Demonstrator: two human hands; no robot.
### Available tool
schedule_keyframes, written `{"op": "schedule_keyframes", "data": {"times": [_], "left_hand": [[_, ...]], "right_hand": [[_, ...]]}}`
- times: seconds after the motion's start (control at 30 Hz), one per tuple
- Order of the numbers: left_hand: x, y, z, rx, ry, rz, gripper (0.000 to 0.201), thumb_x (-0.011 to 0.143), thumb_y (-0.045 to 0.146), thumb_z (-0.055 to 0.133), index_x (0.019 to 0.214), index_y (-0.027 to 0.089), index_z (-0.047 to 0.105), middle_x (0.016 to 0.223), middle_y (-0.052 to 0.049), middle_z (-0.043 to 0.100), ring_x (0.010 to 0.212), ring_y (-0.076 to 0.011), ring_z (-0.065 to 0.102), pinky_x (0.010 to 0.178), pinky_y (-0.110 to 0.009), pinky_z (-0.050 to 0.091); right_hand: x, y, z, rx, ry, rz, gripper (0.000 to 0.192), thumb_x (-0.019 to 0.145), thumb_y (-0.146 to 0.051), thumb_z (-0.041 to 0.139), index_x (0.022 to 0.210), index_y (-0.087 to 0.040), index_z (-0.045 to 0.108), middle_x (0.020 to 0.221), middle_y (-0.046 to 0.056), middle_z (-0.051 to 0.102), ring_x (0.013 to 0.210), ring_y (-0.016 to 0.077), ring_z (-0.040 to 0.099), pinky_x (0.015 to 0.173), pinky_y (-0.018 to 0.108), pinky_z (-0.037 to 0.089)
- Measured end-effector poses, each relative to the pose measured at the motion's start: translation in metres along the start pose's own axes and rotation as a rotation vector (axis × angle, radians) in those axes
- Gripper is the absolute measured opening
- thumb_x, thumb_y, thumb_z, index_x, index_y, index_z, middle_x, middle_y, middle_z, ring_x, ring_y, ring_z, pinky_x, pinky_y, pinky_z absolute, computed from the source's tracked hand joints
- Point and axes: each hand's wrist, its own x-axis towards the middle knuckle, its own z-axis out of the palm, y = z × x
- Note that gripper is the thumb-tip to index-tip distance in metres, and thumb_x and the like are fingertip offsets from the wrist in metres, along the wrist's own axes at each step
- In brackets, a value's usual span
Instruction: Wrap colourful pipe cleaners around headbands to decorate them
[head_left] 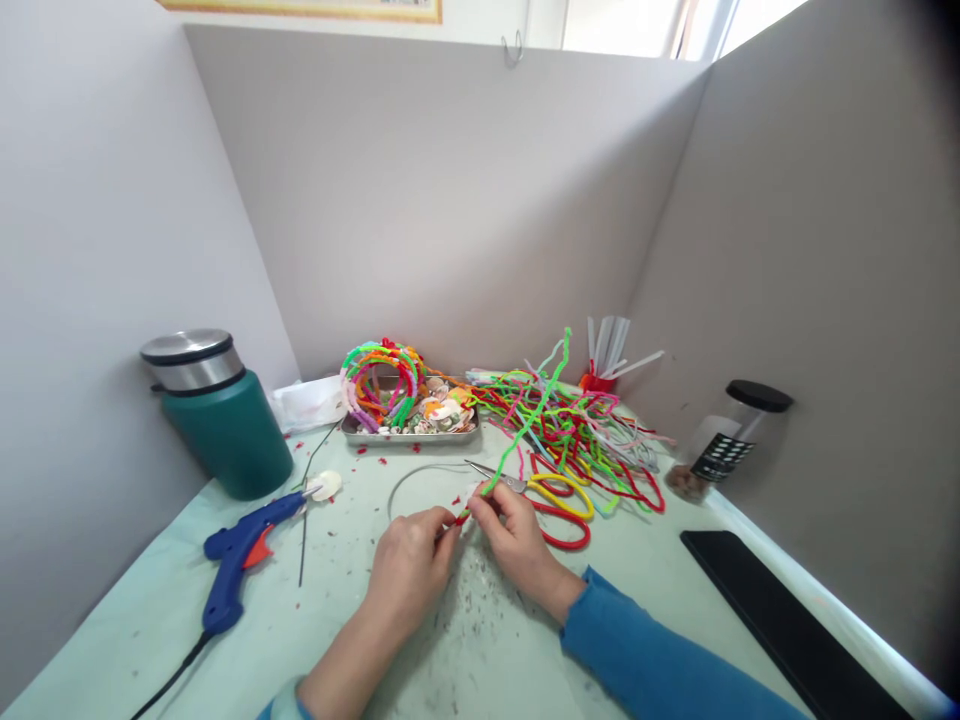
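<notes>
A bright green pipe cleaner (536,415) rises from between my hands, its wavy free end pointing up and to the right. My right hand (519,548) pinches its lower part between thumb and fingertips. Close beside it, my left hand (411,562) is closed with thumb and forefinger on the lower end, where a short red stretch shows against the green. A thin grey hoop (395,492) curves out behind my left hand; where it runs near my fingers is hidden. Red- and yellow-handled scissors (561,500) lie just beyond my right hand.
Left stand a blue glue gun (238,560) touching a white pad (325,486) and a green flask (225,430). Behind are a metal tray (411,438), colourful rings (384,388) and a pipe-cleaner heap (559,410). Right are a black-lidded jar (724,440) and a black slab (780,620).
</notes>
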Motion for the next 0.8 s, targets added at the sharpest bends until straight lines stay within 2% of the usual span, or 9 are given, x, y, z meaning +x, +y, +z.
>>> {"op": "schedule_keyframes", "data": {"times": [0.13, 0.23, 0.4, 0.8], "left_hand": [[0.0005, 0.0005, -0.0020, -0.027, 0.019, 0.028, 0.024, 0.085, 0.022, 0.044, 0.079, 0.020, 0.067, 0.074, -0.004, 0.068, 0.066, -0.0157, 0.059, 0.061, -0.024, 0.035], [0.0007, 0.0007, -0.0022, -0.041, 0.024, 0.037, 0.024, 0.084, 0.022, 0.046, 0.076, 0.020, 0.068, 0.073, -0.004, 0.068, 0.065, -0.0158, 0.059, 0.061, -0.024, 0.035], [-0.0001, 0.0005, -0.0016, -0.090, 0.012, 0.061, 0.023, 0.083, 0.016, 0.044, 0.081, 0.020, 0.067, 0.078, -0.003, 0.069, 0.072, -0.0172, 0.060, 0.067, -0.026, 0.037], [-0.0026, -0.0005, 0.0001, -0.091, -0.004, 0.086, 0.024, 0.074, 0.011, 0.048, 0.087, 0.020, 0.066, 0.082, -0.004, 0.068, 0.079, -0.0199, 0.060, 0.078, -0.033, 0.038]], "right_hand": [[-0.0005, -0.0009, -0.0018, -0.014, -0.010, -0.019, 0.017, 0.088, -0.030, 0.048, 0.076, -0.018, 0.053, 0.069, 0.000, 0.053, 0.065, 0.0139, 0.049, 0.060, 0.025, 0.037], [0.0003, -0.0036, -0.0053, -0.061, -0.024, -0.092, 0.015, 0.088, -0.027, 0.048, 0.076, -0.019, 0.052, 0.074, 0.001, 0.053, 0.072, 0.0155, 0.050, 0.067, 0.027, 0.038], [0.0017, -0.0088, -0.0098, -0.107, -0.081, -0.201, 0.010, 0.088, -0.021, 0.047, 0.080, -0.019, 0.053, 0.084, 0.003, 0.054, 0.085, 0.0179, 0.049, 0.079, 0.031, 0.038], [0.0021, -0.0058, -0.0075, -0.218, -0.091, -0.243, 0.009, 0.086, -0.020, 0.049, 0.078, -0.020, 0.053, 0.080, 0.003, 0.054, 0.083, 0.0186, 0.047, 0.078, 0.034, 0.036]]}}
